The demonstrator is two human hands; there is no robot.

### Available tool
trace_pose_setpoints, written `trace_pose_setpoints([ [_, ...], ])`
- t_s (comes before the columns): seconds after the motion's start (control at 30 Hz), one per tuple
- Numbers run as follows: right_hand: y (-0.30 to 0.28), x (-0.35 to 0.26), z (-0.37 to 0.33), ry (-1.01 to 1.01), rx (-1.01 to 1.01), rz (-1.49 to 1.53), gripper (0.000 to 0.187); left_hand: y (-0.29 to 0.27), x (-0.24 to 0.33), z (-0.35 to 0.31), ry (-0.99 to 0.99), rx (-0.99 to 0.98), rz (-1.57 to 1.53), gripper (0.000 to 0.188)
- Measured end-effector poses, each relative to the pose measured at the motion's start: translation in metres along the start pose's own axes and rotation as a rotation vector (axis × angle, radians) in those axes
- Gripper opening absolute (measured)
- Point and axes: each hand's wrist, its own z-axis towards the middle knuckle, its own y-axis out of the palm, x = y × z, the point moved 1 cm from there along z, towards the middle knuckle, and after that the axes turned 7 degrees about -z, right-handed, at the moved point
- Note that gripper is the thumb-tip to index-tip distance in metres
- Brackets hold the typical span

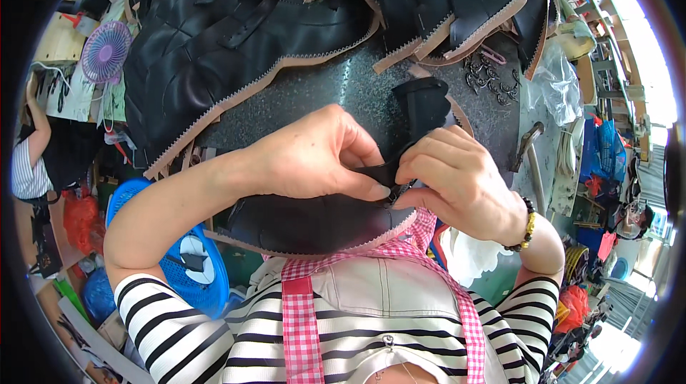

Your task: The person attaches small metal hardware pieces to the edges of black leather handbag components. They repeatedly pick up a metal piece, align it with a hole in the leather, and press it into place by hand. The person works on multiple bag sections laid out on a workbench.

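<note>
Left hand [314, 159] and right hand [457, 180], fingertips pinched together on a black strap [421, 116] and small metal buckle [395, 195], above the leather piece [307, 223].

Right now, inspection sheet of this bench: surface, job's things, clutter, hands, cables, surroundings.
Surface: dark speckled worktable, largely covered.
Job's things: black strap pinched by both hands; small metal fitting at the fingertips; black leather piece under the hands.
Clutter: stacked black leather pieces with tan zigzag edging; pile of metal buckles; clear plastic bag.
Hands: left hand and right hand, both pinching the strap.
Cables: white cord near purple fan.
Surroundings: blue plastic basket; another person's arm at left.
</note>
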Motion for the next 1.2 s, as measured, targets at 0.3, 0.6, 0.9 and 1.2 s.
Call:
trace_pose_setpoints([
  [0.3,0.029,-0.002,-0.026,-0.188,0.226,-0.13,0.026,0.015,-0.028,-0.001,0.018,0.024,-0.24,0.019],
  [0.6,0.031,-0.001,-0.032,-0.255,0.23,-0.183,0.029,0.022,-0.026,0.0,0.001,0.021,-0.246,0.021],
  [0.9,0.036,-0.005,-0.037,-0.208,0.316,-0.286,0.034,0.028,-0.035,-0.001,-0.002,0.123,-0.269,0.018],
  [1.2,0.042,-0.008,-0.037,-0.229,0.284,-0.282,0.026,0.033,-0.038,-0.003,0.023,0.181,-0.13,0.02],
])
